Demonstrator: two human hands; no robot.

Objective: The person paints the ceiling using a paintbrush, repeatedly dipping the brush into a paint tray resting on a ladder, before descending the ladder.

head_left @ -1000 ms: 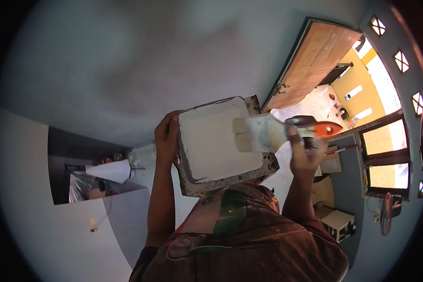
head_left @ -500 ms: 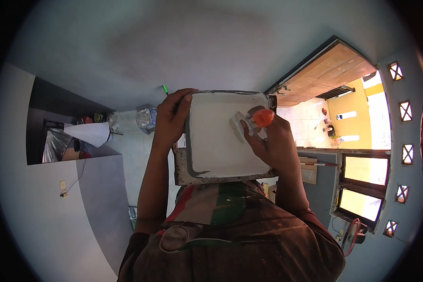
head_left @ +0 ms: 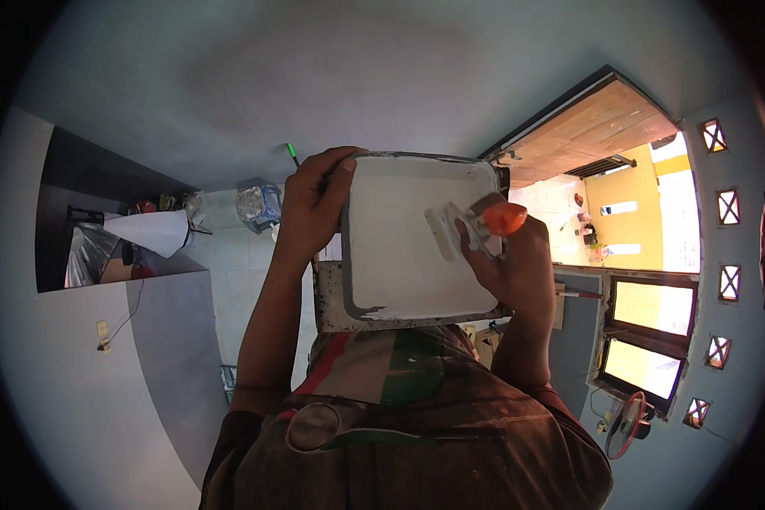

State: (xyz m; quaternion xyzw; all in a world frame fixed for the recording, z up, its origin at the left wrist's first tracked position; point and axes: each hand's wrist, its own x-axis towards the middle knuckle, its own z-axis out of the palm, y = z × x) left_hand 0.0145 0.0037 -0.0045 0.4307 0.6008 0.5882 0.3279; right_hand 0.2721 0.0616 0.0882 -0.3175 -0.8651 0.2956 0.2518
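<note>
Tray (head_left: 348, 263) is mid-frame. Left hand (head_left: 321, 197) has its grip clamped on the upper-left rim. Right hand (head_left: 518, 263), centre-right, grips the orange-handled brush (head_left: 505, 218); I can't tell if the bristles touch the white paint (head_left: 399, 255). Tray looks stiff, probably weighty, slick where wet: hold by rim, level. Brush likely light, soft-tipped: hold by handle.

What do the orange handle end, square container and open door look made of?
Orange handle end: plastic or painted wood; smooth, slightly glossy, evenly coloured.
Square container: plastic or metal, unclear; its dull grey rim is smeared.
Door: seemingly wood, fairly matte; patchy orange-brown face with board-like lines.
</note>
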